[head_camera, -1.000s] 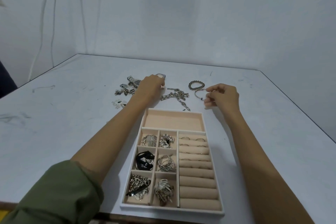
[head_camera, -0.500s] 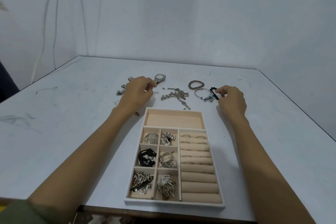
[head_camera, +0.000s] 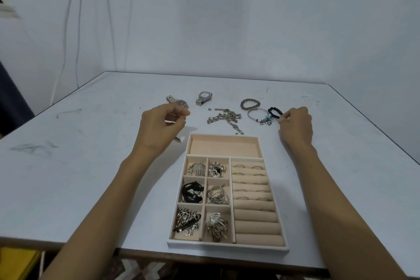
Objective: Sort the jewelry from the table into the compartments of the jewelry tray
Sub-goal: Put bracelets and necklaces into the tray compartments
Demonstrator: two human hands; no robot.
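My left hand [head_camera: 162, 127] hovers above the tabletop [head_camera: 91, 166], left of the tray's [head_camera: 227, 246] far corner. Its fingers are curled and pinch a thin silvery piece [head_camera: 176, 120]; I cannot tell what it is. A small metal bit [head_camera: 177, 140] shows under that hand, and I cannot tell whether it hangs from my grip or lies on the tabletop.

My right hand [head_camera: 295, 126] is down beyond the tray's far right corner, its fingertips pinching the near end of the black bracelet [head_camera: 275, 112], which is on the tabletop.

The black bracelet lies just beside the bangle [head_camera: 258, 115] and its charms. If I lift it straight up it may snag them and drag the bangle along, so I'd rather draw it away to the right first.

The piece in my left hand is held by a light pinch. It could slip and drop among the loose chain [head_camera: 227, 119] or bounce off the tabletop.

The six small compartments already look full, so anything pushed in there may spill over a divider. The wide top compartment [head_camera: 225, 146] is bare and looks the safer place.

The tray sits close to the near edge of the tabletop. A nudge from either forearm as I reach back for the two watches [head_camera: 203, 98] could push it off.
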